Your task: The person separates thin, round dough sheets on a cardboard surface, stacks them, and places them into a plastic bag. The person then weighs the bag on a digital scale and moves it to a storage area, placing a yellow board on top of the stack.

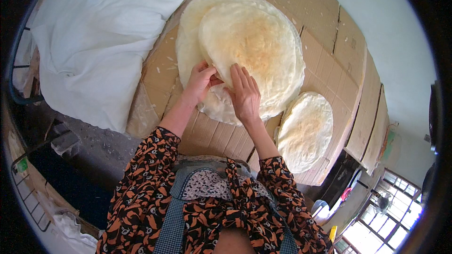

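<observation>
A large, thin round flatbread (259, 42) with a browned middle lies on top of a stack of wider flatbreads (190, 31). The near left edge of the top bread is pinched in the fingers of my left hand (203, 79). My right hand (246, 95) rests flat on the same bread, close to its near edge, with fingers pointing away from me. To the right of the large stack sits a smaller pile of oval-looking flatbreads (305, 132), touched by neither hand.
Flattened cardboard (219, 135) covers the table, with pale crumbs scattered on it. A white cloth (102, 49) drapes over the left side. Beyond the table is a pale wall (395, 42). At lower right are a fan (382, 201) and a barred window (374, 227).
</observation>
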Available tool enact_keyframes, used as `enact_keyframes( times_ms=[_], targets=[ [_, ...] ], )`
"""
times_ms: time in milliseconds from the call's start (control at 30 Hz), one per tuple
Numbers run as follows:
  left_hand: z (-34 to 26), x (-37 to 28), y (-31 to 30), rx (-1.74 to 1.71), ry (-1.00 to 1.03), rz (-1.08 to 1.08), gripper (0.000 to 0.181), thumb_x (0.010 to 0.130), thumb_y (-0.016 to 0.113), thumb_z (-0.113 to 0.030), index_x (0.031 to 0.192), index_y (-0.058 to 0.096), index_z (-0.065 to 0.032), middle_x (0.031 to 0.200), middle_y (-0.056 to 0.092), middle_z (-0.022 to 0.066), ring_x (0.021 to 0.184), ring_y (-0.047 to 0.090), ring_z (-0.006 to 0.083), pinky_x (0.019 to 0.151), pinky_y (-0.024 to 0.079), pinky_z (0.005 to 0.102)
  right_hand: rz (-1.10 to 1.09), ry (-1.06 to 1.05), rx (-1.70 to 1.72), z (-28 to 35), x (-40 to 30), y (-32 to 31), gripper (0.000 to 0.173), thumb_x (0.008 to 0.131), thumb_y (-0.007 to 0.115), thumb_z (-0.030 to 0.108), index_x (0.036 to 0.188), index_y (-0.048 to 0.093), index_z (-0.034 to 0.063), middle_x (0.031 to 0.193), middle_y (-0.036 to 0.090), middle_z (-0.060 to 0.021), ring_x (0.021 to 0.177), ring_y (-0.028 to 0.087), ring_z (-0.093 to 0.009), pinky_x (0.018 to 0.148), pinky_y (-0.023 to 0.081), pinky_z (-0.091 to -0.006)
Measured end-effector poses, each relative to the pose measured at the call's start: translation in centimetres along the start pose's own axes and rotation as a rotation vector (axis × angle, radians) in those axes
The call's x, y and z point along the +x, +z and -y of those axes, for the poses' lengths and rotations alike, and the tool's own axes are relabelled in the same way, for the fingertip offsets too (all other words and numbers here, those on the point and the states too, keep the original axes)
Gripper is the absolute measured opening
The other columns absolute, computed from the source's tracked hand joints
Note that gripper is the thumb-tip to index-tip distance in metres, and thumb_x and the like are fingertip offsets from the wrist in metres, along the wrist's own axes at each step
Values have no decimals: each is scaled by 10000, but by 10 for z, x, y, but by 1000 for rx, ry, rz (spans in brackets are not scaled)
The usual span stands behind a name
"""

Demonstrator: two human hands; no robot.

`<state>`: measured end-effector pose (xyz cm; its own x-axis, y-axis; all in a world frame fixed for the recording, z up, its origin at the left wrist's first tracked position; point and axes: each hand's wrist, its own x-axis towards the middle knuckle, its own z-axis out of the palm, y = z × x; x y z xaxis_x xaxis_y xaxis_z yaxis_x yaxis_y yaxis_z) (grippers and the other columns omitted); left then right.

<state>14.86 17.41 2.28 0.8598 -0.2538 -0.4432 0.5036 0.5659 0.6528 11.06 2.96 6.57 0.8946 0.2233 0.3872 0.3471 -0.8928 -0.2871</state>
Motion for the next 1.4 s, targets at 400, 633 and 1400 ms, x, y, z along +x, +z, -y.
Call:
enact_keyframes(
  times_ms=[400, 633, 1400],
  targets=[
    [13, -15, -32, 343, 167, -215, 447, 788, 588, -102, 1168, 418, 61, 1069, 518, 154, 972, 533, 220, 874, 432, 337, -76, 123, -232, -49, 110, -165, 227, 786, 519, 90, 995, 606, 87, 803, 618, -135, 634, 612, -212, 566, 480, -316],
    [3, 2, -39, 197, 16, -170, 329, 758, 593, -81, 1046, 509, 55, 876, 581, 120, 753, 598, 195, 687, 508, 289, 33, -88, -124, -51, -10, -14, 287, 728, 508, 4, 1002, 550, 74, 979, 608, -111, 842, 623, -228, 570, 517, -281],
    [6, -10, -17, 225, -36, 114, 335, 828, 551, -182, 1112, 502, -11, 963, 578, 60, 872, 558, 186, 804, 466, 317, 97, 477, 170, -73, 55, -80, 197, 750, 610, 203, 907, 649, 90, 736, 612, -167, 650, 616, -248, 586, 472, -332]
  ],
)
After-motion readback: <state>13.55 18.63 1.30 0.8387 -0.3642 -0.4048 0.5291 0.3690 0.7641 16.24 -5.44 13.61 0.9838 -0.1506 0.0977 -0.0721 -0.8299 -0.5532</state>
